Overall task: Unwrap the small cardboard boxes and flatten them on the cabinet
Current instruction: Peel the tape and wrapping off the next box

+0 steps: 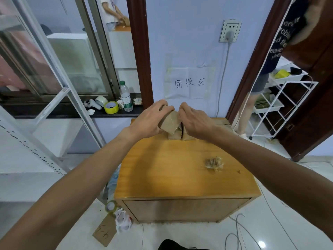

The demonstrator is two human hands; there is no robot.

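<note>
A small taped cardboard box (170,123) is held tilted above the far part of the wooden cabinet (180,170). My left hand (149,118) grips its left side with fingers curled over the top. My right hand (193,120) grips its right end, fingers curled at the top edge. Under the held box, two more small cardboard boxes (174,136) stand on the cabinet, partly hidden by my hands. A crumpled wad of peeled tape (214,163) lies on the cabinet's right side.
Flattened cardboard (222,121) lies at the cabinet's back right. A water bottle (126,96) and yellow tape roll (111,107) sit on the window sill. A white wire rack (281,101) and a person's legs (246,109) are at right. Tape roll (110,206), bag and cables lie on the floor.
</note>
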